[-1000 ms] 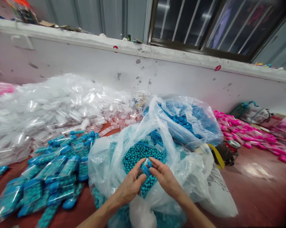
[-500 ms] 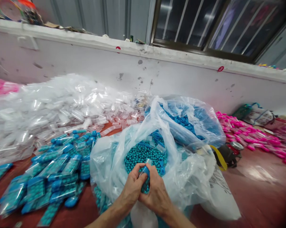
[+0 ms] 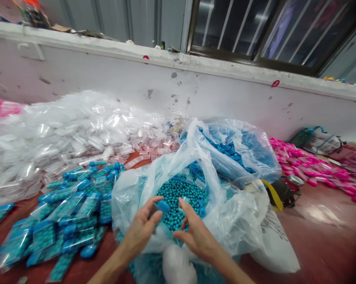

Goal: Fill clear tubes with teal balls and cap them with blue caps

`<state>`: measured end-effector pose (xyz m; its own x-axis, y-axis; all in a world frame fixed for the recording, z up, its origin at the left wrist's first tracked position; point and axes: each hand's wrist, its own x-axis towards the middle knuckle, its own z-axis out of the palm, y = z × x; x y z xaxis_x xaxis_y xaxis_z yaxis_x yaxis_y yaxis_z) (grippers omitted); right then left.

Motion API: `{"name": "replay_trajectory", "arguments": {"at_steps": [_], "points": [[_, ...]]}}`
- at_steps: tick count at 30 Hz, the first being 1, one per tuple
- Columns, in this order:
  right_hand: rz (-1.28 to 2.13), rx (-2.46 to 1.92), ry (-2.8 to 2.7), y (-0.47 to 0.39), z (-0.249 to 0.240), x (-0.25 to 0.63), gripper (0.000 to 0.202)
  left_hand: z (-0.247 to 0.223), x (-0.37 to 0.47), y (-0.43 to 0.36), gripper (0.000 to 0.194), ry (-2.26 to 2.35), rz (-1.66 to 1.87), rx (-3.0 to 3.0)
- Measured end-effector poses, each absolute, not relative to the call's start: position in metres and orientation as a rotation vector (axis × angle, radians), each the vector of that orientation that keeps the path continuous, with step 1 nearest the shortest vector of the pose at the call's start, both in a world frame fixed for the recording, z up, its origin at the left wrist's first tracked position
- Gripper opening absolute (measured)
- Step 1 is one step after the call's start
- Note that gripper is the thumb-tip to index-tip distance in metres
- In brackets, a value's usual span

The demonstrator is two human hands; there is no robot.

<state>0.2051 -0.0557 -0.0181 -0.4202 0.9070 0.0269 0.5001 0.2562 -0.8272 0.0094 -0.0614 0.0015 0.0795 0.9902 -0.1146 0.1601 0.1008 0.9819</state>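
Pinching the blue cap (image 3: 163,206) between thumb and fingers of the left hand (image 3: 139,227), well to the left of the right hand (image 3: 200,236), seemingly lengthwise toward it despite blur. Holding the right hand open across a gap, thumb and fingers parted. Underneath both, beads (image 3: 178,193); beyond, a bag (image 3: 265,159) of blue pieces (image 3: 225,152).

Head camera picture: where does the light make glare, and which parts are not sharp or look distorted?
Head view: glare on the clear plastic pieces and red table; reflections in the window; top-left shelf items soft; right-hand corners dark.
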Motion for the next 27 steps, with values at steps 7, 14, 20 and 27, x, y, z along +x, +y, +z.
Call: {"name": "replay_trajectory", "arguments": {"at_steps": [7,14,20,27], "points": [[0.607,-1.625,-2.243,-0.015,-0.014,0.232,0.04,0.042,-0.082,-0.043,0.055,2.573,1.044,1.751],[0.588,-1.739,-2.493,0.002,-0.028,0.207,0.034,0.013,-0.007,-0.056,0.037,1.813,1.177,1.724],[1.469,-1.626,-1.574,-0.004,-0.034,0.203,0.012,-0.025,0.06,-0.045,0.051,1.438,0.923,0.989],[1.672,-1.428,-1.181,-0.025,-0.049,0.186,0.035,-0.038,0.079,-0.037,0.04,1.296,1.047,0.639]]}}
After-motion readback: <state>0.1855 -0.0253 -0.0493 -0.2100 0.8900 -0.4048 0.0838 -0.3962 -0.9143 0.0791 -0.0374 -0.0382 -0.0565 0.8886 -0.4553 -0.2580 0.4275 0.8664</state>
